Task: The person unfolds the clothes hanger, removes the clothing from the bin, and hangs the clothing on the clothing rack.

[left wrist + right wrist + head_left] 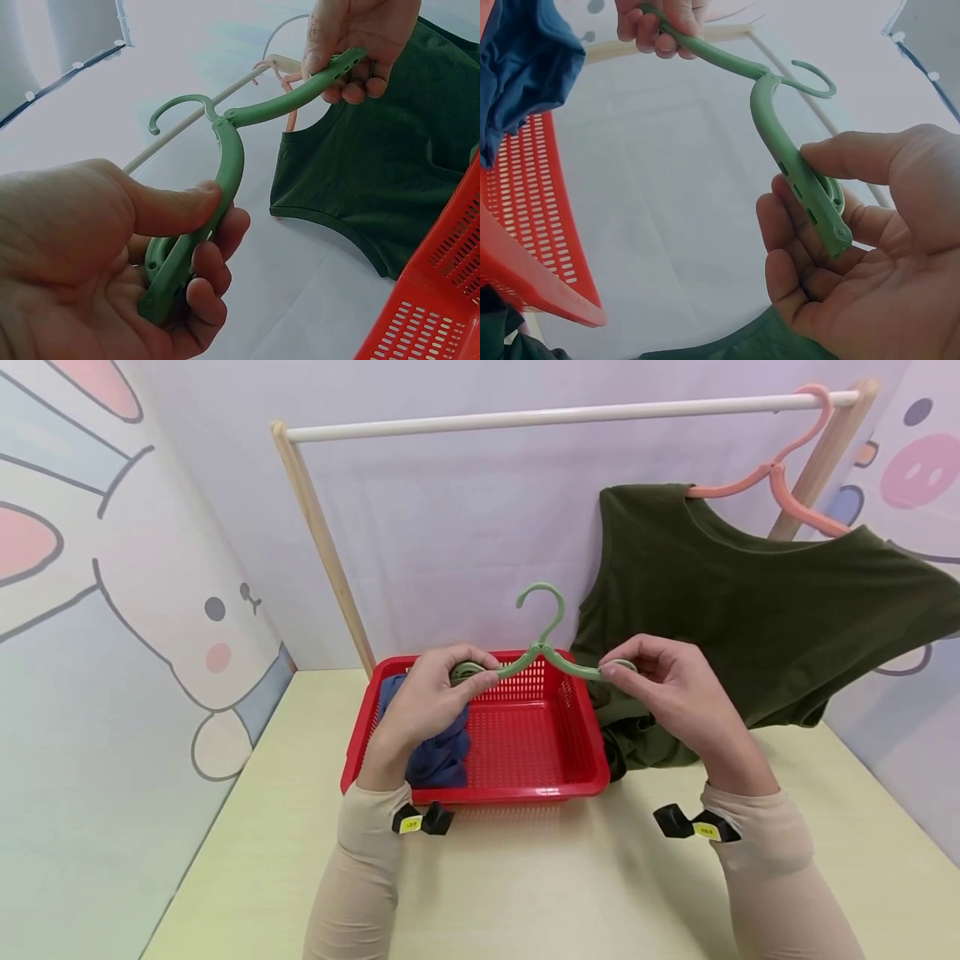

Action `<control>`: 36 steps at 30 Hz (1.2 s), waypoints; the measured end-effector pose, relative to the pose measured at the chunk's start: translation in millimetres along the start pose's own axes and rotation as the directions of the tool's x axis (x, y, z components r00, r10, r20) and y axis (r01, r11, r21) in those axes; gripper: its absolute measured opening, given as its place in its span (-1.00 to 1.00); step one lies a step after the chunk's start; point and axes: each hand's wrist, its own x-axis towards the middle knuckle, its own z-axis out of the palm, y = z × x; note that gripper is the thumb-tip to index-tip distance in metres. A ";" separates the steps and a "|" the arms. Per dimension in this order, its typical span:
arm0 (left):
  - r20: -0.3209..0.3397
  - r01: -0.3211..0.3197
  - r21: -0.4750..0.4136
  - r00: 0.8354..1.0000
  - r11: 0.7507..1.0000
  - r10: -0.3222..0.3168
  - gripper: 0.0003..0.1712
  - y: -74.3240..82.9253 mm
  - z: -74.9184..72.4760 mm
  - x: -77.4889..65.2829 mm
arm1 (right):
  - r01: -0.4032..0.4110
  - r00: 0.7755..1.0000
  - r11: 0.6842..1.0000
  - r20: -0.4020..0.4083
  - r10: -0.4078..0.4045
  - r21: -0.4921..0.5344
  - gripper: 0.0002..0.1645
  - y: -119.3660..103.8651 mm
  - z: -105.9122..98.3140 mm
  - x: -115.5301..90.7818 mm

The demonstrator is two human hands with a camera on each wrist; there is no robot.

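A green folding clothes hanger (542, 647) is held up above the red basket (525, 793), its hook pointing upward. My left hand (431, 697) grips one arm of it between thumb and curled fingers, as the left wrist view shows close up with the hanger (231, 154). On the other arm, my right hand (675, 689) pinches near the tip; the right wrist view shows the thumb on top and fingers curled beneath the hanger (780, 142). A crumpled blue garment (442, 756) lies in the basket's left side, partly hidden by my left hand.
A white rail (525, 418) on wooden posts stands behind the basket. At its right end a pink hanger (798, 502) carries a dark green sleeveless top (720, 602), whose lower part rests on the pale table (540, 885). Cartoon-printed walls enclose both sides.
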 end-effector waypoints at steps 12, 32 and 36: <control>-0.009 0.016 0.007 1.000 1.000 -0.016 -0.79 -0.4 1.5 0.1 | 0.026 0.998 0.998 -0.061 -0.023 0.051 -0.77 -1.2 0.6 -1.1; -0.007 0.012 -0.022 1.000 1.000 -0.012 -0.80 -1.2 2.2 1.6 | 0.074 0.986 0.989 -0.157 -0.054 0.126 -0.78 -3.9 2.5 -0.2; -0.006 0.013 -0.019 1.000 1.000 -0.013 -0.79 -1.6 2.3 2.0 | 0.077 0.984 0.988 -0.168 -0.055 0.132 -0.77 -3.6 2.6 -0.4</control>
